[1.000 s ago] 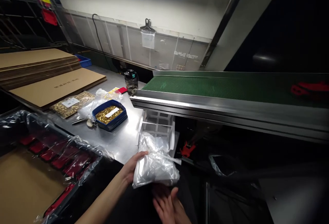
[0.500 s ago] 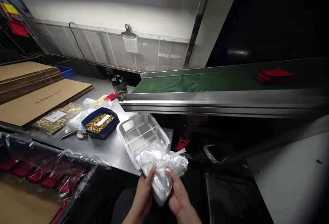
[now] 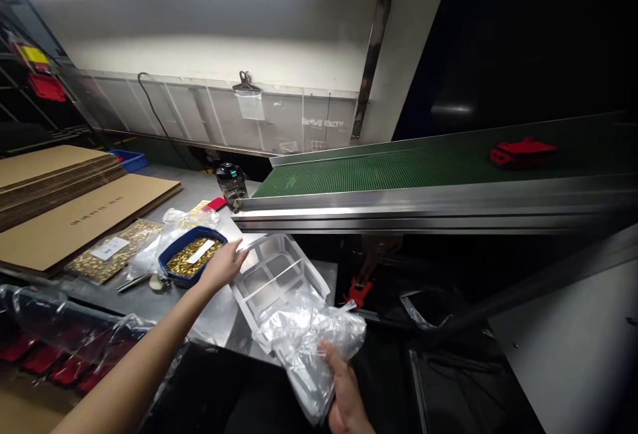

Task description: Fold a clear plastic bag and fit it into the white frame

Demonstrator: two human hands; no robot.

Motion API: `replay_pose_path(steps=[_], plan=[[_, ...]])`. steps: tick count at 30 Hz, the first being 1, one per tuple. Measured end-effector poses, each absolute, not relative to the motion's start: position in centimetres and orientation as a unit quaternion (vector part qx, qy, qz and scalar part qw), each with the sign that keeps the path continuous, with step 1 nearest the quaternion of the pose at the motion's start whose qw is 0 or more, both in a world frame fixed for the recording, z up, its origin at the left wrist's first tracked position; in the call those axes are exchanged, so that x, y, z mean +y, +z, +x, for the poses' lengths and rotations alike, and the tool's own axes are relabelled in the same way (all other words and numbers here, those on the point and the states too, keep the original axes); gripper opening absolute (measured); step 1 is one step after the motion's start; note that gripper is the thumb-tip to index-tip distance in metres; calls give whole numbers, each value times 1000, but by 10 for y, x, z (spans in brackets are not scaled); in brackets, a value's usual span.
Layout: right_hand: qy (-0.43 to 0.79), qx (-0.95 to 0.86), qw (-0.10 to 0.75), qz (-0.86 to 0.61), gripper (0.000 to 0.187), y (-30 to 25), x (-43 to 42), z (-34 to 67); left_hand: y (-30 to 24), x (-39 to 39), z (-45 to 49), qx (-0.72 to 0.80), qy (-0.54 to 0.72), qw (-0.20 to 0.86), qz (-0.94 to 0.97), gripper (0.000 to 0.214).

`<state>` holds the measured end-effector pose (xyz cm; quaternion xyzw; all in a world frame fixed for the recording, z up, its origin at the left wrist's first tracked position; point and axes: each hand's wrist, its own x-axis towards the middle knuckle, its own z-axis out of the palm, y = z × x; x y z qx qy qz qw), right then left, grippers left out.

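Note:
My right hand (image 3: 343, 394) grips a crumpled bundle of clear plastic bags (image 3: 309, 337) low in the middle of the view. My left hand (image 3: 224, 264) reaches forward over the steel table (image 3: 209, 314), its fingers at the near left corner of a white compartment tray (image 3: 272, 278). I cannot tell whether those fingers grip the tray's edge or only touch it. Just left of that hand sits a blue bin (image 3: 192, 258) filled with small brass parts.
A green conveyor belt (image 3: 399, 168) runs to the right and carries a red item (image 3: 523, 151). Flat cardboard sheets (image 3: 74, 205) lie at the left, a bag of brass parts (image 3: 112, 254) beside them. A plastic-lined crate (image 3: 64, 347) with red items stands at the near left.
My left hand has let go of the plastic bags and reached forward to the tray next to the blue bin. My right hand alone now holds the bags.

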<state>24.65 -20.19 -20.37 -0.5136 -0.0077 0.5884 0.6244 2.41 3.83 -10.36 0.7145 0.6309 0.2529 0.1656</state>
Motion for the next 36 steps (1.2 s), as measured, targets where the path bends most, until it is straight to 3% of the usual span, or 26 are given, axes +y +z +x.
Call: replay_pose_path(steps=[5,10,23,29,36], plan=[[583,17,656,-479,73,-195,-179,226,-132,54,22,645,174,216,712,34],[539,-10,668,-512,76,-192,-159,216,-142,49,12,659,140,233,702,33],[627,57,645,-434,55,-208,-106,198,-149,25,48,676,90,153,715,42],[569,57,660,-488,57,-217,-103,191,-149,26,50,681,73,141,715,42],[573,-29,612,-545,57,-209,-106,191,-151,23,51,680,66,113,721,44]])
